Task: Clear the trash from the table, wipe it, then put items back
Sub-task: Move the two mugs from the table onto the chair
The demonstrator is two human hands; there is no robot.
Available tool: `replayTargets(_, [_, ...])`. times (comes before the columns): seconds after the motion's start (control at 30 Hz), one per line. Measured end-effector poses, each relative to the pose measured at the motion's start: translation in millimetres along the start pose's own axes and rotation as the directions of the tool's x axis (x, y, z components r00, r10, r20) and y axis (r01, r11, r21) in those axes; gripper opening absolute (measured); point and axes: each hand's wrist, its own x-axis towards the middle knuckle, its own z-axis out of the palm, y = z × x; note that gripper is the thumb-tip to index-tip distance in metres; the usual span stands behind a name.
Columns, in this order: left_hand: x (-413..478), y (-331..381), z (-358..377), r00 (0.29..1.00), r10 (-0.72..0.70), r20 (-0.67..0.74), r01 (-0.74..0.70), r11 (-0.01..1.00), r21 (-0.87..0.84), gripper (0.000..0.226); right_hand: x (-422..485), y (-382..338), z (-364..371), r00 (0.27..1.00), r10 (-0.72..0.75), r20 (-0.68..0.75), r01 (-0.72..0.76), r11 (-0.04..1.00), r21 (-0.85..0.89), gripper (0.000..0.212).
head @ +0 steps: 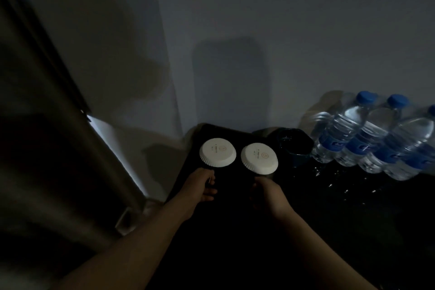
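- Two capped cups sit side by side just below the middle of the frame. The left capped cup (217,152) and the right capped cup (259,159) each carry a round white paper lid with a pleated rim and small print.
- The two lids are near each other but not touching, and both tilt slightly toward the camera. The cup bodies under them are too dark to make out.
- The left hand (203,185) comes in from the lower left. Its fingers are curled round the dark body just under the left lid.
- The right hand (268,195) comes in from the lower middle, back of the hand up. Its thumb and fingers are closed round the body under the right lid.
- Both cups are over the far left part of the black table (353,214), which fills the lower right of the frame. Whether they rest on it or are lifted cannot be told.
- Just right of the cups stands a dark round container (293,142).
- Further right, at the frame's edge, is a row of clear water bottles (367,132) with blue caps and blue labels. They lean against one another.
- A grey wall (270,30) runs behind, and a brownish panel (47,136) takes up the left side.
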Motion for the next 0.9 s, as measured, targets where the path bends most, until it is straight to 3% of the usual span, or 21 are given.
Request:
replayTargets(0.17, [-50, -21, -15, 0.997, -0.077, 0.011, 0.077, 0.996, -0.044, 0.039, -48, 34, 1, 1.0, -0.009, 0.025, 0.007, 0.996, 0.086, 0.026])
replayTargets(0.4, [-100, -52, -34, 0.993, -0.116, -0.012, 0.117, 0.993, 0.025, 0.045, -98, 77, 8, 0.997, -0.046, -0.066, 0.056, 0.986, 0.158, 0.051])
replayTargets(0.6, [-125, -80, -49, 0.994, -0.111, -0.006, 0.111, 0.99, 0.085, 0.051, -135, 104, 14, 0.98, -0.039, -0.198, 0.049, 0.998, 0.047, 0.042])
replayTargets(0.9, [-149, -113, -59, 0.997, -0.077, -0.023, 0.079, 0.991, 0.111, 0.043, -169, 150, 14, 0.945, -0.036, -0.326, 0.024, 0.999, -0.038, 0.039])
